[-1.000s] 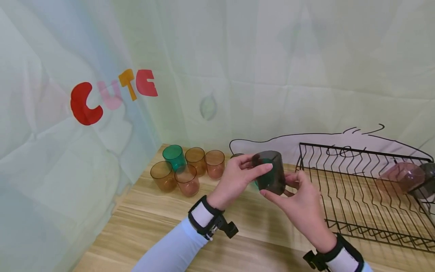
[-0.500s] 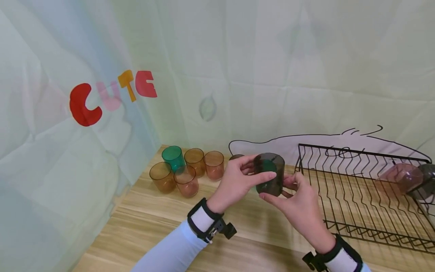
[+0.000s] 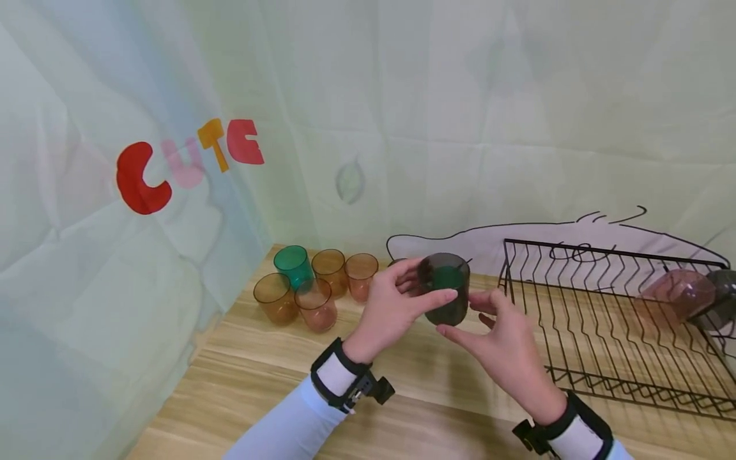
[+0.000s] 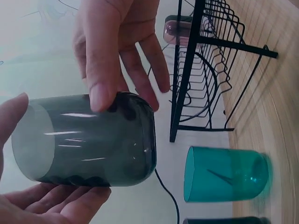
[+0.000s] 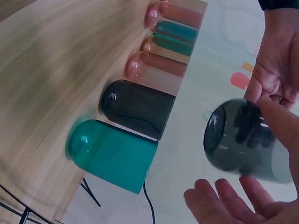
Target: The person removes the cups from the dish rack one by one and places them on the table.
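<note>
A see-through grey cup point(image 3: 444, 306) is held up above the table, rim upward. My left hand point(image 3: 388, 313) grips it near the rim, thumb on the near side and fingers round the back. Lower down, my right hand point(image 3: 506, 342) pinches the cup between thumb and index finger; its other fingers point(image 5: 201, 200) spread away from it. Behind the cup a teal cup point(image 4: 226, 175) stands on the table, and beside that a dark grey cup point(image 5: 135, 107), mostly hidden in the head view.
A black wire rack point(image 3: 604, 319) stands on the right, with a pink cup point(image 3: 687, 294) and a grey cup point(image 3: 723, 297) at its far end. Several teal, amber and pink cups point(image 3: 316, 310) stand upright at the back left, near the cloth backdrop point(image 3: 460, 128).
The grey cup has come more upright, then shifted slightly left with my left hand. My right hand has stayed nearly in place, with its fingers less far round the cup.
</note>
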`<action>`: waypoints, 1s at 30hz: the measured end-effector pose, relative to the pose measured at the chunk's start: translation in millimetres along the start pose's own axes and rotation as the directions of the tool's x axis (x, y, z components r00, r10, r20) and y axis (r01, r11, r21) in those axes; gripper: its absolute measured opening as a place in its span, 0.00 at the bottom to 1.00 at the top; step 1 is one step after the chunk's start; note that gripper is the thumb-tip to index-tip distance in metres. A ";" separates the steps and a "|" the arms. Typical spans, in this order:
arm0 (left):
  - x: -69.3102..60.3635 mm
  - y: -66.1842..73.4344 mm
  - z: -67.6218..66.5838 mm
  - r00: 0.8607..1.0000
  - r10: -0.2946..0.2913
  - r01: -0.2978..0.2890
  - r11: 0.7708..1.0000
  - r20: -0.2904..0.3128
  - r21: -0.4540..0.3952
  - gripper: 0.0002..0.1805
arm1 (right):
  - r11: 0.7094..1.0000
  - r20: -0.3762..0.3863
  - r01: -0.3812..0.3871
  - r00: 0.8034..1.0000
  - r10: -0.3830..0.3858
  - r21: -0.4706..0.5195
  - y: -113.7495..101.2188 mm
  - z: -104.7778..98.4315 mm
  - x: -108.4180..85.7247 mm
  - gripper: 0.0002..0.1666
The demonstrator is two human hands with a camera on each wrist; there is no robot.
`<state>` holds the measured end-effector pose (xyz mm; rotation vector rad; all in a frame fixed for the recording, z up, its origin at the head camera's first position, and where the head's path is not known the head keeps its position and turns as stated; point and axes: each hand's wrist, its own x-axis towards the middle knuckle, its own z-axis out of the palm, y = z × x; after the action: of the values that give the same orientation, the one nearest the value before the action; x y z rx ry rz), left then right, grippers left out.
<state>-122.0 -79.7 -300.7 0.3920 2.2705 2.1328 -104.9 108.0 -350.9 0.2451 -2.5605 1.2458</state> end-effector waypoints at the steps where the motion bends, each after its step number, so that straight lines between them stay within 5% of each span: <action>1: 0.6 -4.6 -2.9 1.000 0.011 -0.011 1.000 -0.012 0.006 0.31 | 1.000 0.012 0.004 1.000 -0.004 -0.007 0.1 -0.1 -0.2 0.40; 10: -3.9 -50.6 -37.8 0.979 0.023 -0.009 0.997 -0.201 0.073 0.36 | 0.996 0.048 0.019 0.999 -0.015 -0.082 2.8 -8.7 -2.5 0.43; 15: -10.8 -68.9 -51.6 0.946 -0.005 0.036 0.995 -0.325 0.090 0.36 | 0.995 0.066 -0.008 0.998 0.015 -0.104 5.8 -14.3 -2.0 0.43; 22: -25.2 -74.4 -65.4 0.905 -0.067 0.114 0.990 -0.420 0.087 0.37 | 0.993 0.086 0.014 0.996 -0.004 -0.116 7.8 -15.0 -1.9 0.40; 26: -24.9 -102.7 -74.3 0.879 -0.055 0.117 0.988 -0.474 0.104 0.39 | 0.991 0.090 0.039 0.996 -0.027 -0.132 10.0 -13.8 -1.7 0.39; 30: -25.9 -113.9 -77.3 0.857 -0.037 0.124 0.983 -0.514 0.137 0.40 | 0.988 0.096 0.047 0.995 -0.033 -0.146 11.3 -13.0 -1.7 0.38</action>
<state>-130.6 -165.5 -411.0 -0.3172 2.6756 2.2138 -104.1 125.3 -352.2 0.3278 -2.6978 1.0471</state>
